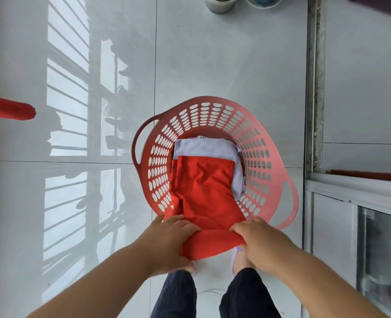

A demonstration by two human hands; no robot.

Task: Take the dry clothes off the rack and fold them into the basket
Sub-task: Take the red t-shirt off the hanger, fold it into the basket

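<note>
Here the red garment (203, 191) lies with its long axis running straight away from the person: the near end is at the hands and the far end points into the basket (213, 101). The left hand (174, 239) grips the near left edge, fingers curled over the top of the cloth. The right hand (258, 242) grasps the near right corner in the same way, so the fabric bunches between them. The near part of the garment drapes over the basket's near rim, and the far part rests flat inside.

The basket is a pinkish-red plastic oval with rows of oval holes and a loop handle at each end (one to the upper left, one to the lower right). In it lies a folded lilac cloth (203, 146), and the red garment covers the nearer half of that cloth.

The basket stands on a glossy pale tiled floor (213, 53) that reflects window bars on the left. Below the hands show dark trousers (178, 294) and a foot in a lilac slipper (236, 255). Another red cloth (8, 110) enters from the left edge, two pots (222, 4) stand at the top, and a metal door track (315, 88) runs down the right.
</note>
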